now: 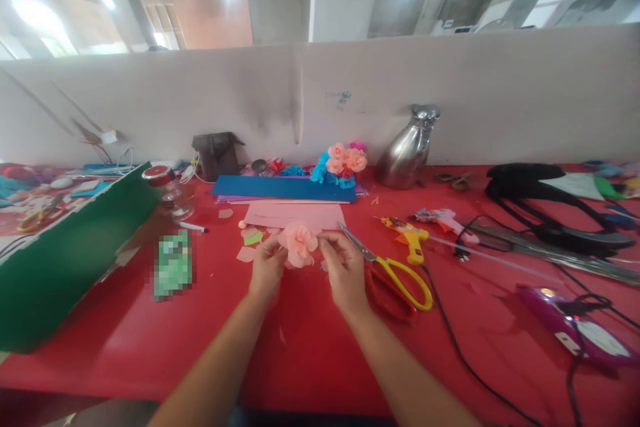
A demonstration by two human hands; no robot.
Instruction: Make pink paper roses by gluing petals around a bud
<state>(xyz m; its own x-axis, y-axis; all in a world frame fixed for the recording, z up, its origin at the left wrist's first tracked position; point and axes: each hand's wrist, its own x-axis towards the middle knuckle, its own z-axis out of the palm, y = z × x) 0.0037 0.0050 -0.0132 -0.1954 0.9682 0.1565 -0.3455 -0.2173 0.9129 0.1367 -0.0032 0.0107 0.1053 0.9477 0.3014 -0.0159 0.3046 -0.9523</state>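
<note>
Between my two hands is a peach-pink paper flower (300, 244) with ruffled petals, held just above the red table (300, 367). My left hand (267, 267) pinches its left edge. On the other side, the fingertips of my right hand (343, 270) are pressed together at a petal. Cut pink paper pieces (246, 253) and a green scrap (254, 238) lie beyond my left hand. Scissors (400, 277) with one yellow and one red handle rest right beside my right hand, blades pointing away. Behind the flower are a pink paper sheet (295, 215) and a blue sheet stack (285, 188).
Yellow (413, 240) and pink (445, 219) glue guns with cords lie to the right, near a purple power strip (575, 327). A steel jug (407, 147) and finished flowers (345, 161) stand at the back. Left are a glass jar (167, 193) and a green panel (80, 267).
</note>
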